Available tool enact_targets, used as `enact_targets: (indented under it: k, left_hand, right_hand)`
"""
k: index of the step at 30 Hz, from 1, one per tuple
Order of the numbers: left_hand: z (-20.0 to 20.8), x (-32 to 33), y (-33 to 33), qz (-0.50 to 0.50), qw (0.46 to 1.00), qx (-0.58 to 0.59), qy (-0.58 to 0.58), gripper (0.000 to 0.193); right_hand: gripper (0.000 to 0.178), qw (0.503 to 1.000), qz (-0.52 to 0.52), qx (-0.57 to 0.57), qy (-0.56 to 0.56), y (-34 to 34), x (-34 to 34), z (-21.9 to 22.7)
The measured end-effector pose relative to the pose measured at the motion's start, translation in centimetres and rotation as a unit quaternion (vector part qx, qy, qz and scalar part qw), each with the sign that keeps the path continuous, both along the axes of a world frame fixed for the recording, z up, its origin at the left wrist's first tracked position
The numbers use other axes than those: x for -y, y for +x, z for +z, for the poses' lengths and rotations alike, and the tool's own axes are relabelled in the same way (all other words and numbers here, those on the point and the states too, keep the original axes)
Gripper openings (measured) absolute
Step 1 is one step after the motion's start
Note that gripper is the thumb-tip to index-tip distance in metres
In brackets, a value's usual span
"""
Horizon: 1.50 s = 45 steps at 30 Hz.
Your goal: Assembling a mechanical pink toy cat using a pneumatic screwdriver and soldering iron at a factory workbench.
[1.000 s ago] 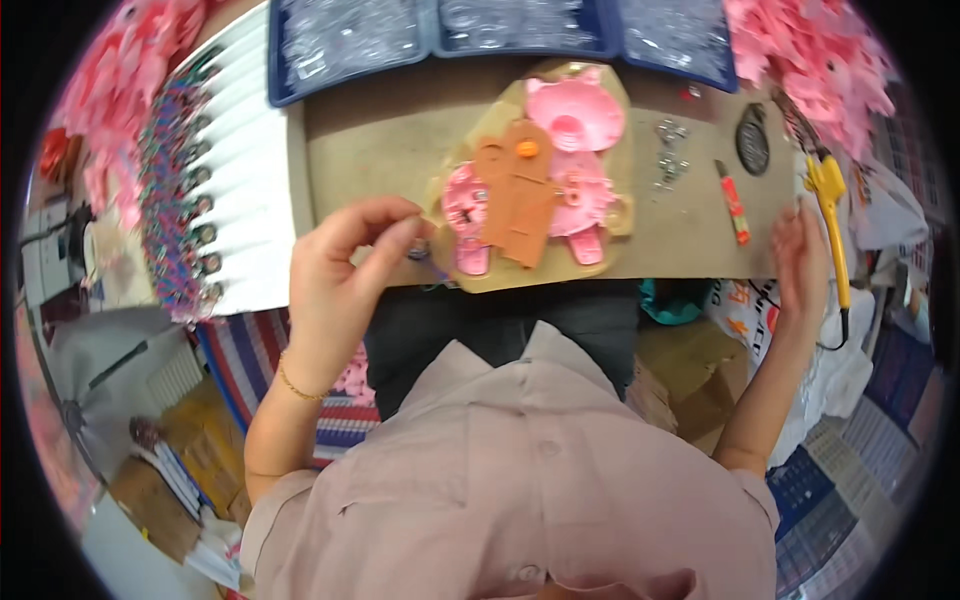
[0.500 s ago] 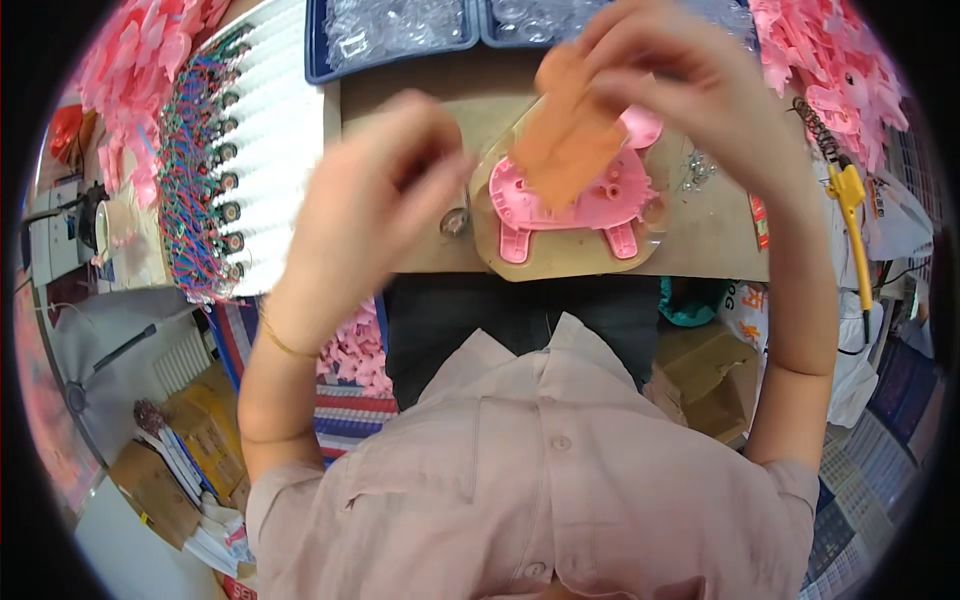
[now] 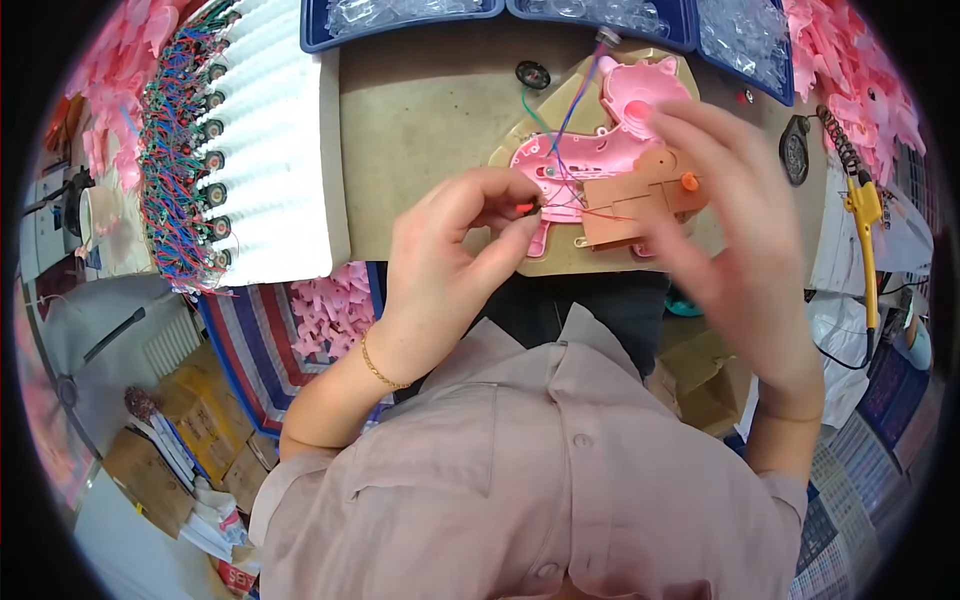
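A pink animal-shaped plastic shell half (image 3: 583,158) lies open on a tan board in front of me. Across its near right part rests an orange-brown plastic housing (image 3: 620,198) with an orange knob. Thin blue, red and dark wires (image 3: 563,140) run from it over the shell. A black round speaker (image 3: 533,75) lies beyond, on a green wire. My left hand (image 3: 455,232) pinches wire ends with a small red tip at the housing's left. My right hand (image 3: 735,225), smeared by motion, has its fingers spread above the housing's right side; it holds nothing visible.
A white foam tray (image 3: 290,150) with rows of wired speakers stands at the left. Blue bins (image 3: 410,42) of clear plastic parts line the back. Pink parts (image 3: 855,80) are heaped at the far right, near a yellow-handled tool (image 3: 862,205) on a coiled holder.
The orange-brown housing has gone from my right hand down onto the shell. Wires and a speaker now lie across the work. My left hand has moved right and closed on wire ends.
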<state>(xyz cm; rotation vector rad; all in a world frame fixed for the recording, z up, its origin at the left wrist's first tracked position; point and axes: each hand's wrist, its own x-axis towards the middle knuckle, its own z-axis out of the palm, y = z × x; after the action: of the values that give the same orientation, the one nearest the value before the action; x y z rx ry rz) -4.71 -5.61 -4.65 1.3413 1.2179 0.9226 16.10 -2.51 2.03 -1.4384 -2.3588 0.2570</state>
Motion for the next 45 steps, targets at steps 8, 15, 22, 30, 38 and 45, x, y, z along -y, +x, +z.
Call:
enact_targets:
  k: [8,15,22,30,38,45]
  left_hand:
    - [0.3,0.1,0.5,0.032,0.982,-0.102,0.153,0.02]
    - [-0.8,-0.6,-0.2,-0.01,0.95,-0.256,0.179,0.018]
    - [-2.2,0.5,-1.0,0.024,0.836,-0.379,0.397,0.034]
    - [-2.8,0.9,-1.6,-0.027,0.815,-0.418,0.402,0.045]
    - [-0.4,-0.5,-1.8,-0.191,0.72,-0.495,0.448,0.041]
    - [-1.1,-1.0,-2.5,-0.113,0.835,-0.375,0.387,0.043]
  right_hand:
    - [0.027,0.977,0.132,-0.071,-0.151,-2.4,-1.3,-3.0]
    - [0.019,0.981,0.185,-0.01,-0.066,-2.9,-2.1,-2.5]
    - [0.021,0.973,0.218,0.01,-0.073,-3.6,-3.3,-2.8]
    - [0.018,0.981,0.194,-0.016,0.023,-3.8,-4.9,-3.8]
    - [0.034,0.94,0.286,0.142,-0.115,-3.6,-7.3,-3.4]
    - [0.027,0.977,0.131,-0.073,-0.15,1.8,-4.9,-0.1]
